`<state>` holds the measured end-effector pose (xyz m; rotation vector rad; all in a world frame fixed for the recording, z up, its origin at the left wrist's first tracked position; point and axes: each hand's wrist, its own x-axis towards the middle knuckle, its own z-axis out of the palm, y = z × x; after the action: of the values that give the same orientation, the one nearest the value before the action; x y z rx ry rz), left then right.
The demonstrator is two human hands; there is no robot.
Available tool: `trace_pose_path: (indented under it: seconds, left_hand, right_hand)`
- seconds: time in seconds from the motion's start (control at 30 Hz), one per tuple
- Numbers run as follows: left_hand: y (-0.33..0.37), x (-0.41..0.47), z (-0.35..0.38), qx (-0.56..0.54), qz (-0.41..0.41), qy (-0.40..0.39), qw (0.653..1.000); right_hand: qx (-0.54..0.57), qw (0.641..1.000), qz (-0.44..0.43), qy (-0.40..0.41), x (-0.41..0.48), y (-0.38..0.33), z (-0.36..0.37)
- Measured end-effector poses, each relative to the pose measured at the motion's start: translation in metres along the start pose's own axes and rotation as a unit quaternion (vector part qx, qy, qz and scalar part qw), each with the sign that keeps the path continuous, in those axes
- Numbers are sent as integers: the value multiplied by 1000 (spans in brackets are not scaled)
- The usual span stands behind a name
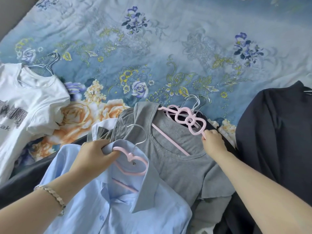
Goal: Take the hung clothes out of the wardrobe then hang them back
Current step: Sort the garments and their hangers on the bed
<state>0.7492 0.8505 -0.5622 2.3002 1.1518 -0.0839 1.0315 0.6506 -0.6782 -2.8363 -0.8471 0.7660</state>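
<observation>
A light blue shirt point(108, 208) lies at the front on a pink heart-shaped hanger point(133, 163). My left hand point(96, 154) grips the shirt's collar together with the top of that hanger. Beside it lies a grey top point(179, 169) on a pink bow-shaped hanger point(187, 119), stacked with other hangers whose metal hooks point(195, 102) point away from me. My right hand point(213, 141) pinches the right arm of the bow hanger at the grey top's shoulder.
Everything rests on a blue floral bedsheet point(152, 48). A white printed T-shirt point(25, 105) on a wire hanger lies at the left. A dark navy garment point(276, 141) on a hanger covers the right side. More dark cloth shows under the pile.
</observation>
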Motion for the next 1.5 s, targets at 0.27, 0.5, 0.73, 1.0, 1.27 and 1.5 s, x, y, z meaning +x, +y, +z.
trace_pose_path:
  seconds: [0.27,0.5,0.73,1.0,1.27,1.5]
  left_hand:
    - [0,-2,3,3,2,11,1000]
    - [-6,-23,-13,-10,2,33,999]
    - [-27,-78,-59,-33,6,53,998]
    - [-67,-179,-145,-101,96,46,989]
    - [-148,-266,-202,-79,173,3,982]
    - [-191,-315,-220,-85,179,1,980]
  right_hand:
    - [27,1000,11,-9,-6,-3,-1]
    - [170,986,7,0,-36,-15,-25]
    - [174,979,-106,-29,-100,-62,-88]
    - [112,946,-225,-203,-272,-176,-126]
    - [-2,944,-273,-187,-429,-269,-80]
    - [-50,960,-267,-66,-469,-291,-68]
